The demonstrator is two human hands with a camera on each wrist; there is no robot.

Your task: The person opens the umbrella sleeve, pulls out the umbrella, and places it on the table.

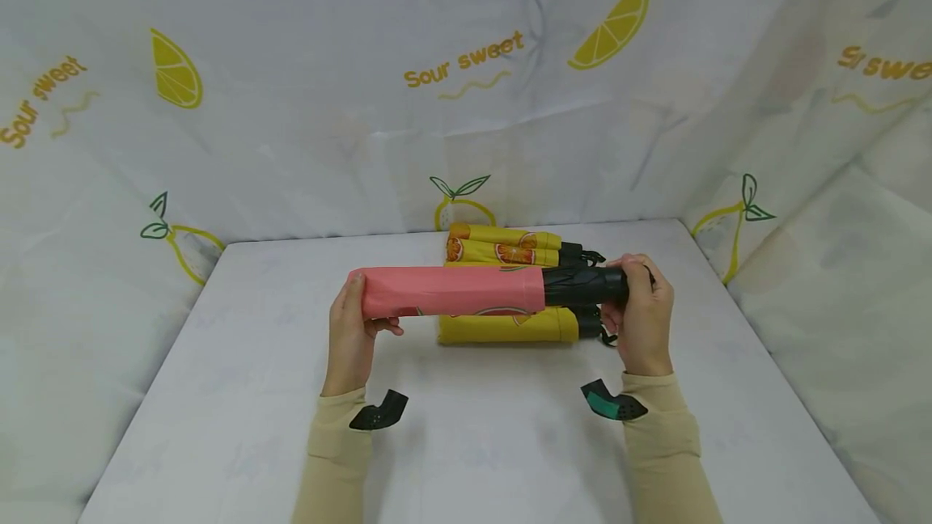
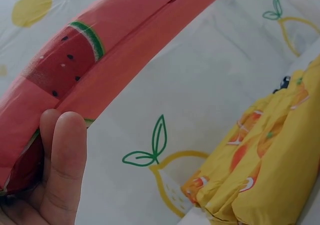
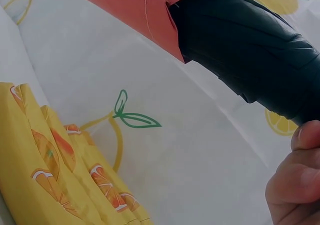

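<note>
A folded umbrella is held level above the table, its black canopy (image 1: 571, 286) partly outside a pink watermelon-print sleeve (image 1: 451, 291). My left hand (image 1: 354, 334) grips the sleeve's closed left end, thumb in front and fingers beneath. At the other end my right hand (image 1: 642, 318) holds the black handle, its fingers curled round it. The right wrist view shows the dark folded fabric (image 3: 240, 45) coming out of the sleeve's open mouth (image 3: 172, 32). In the left wrist view, fingers (image 2: 69, 150) press against the watermelon print.
Behind and below the held umbrella, several yellow orange-print umbrellas (image 1: 502, 328) lie side by side on the white table (image 1: 480, 435), black handles toward the right. A white lemon-print cloth (image 1: 313, 128) hangs at the back and sides.
</note>
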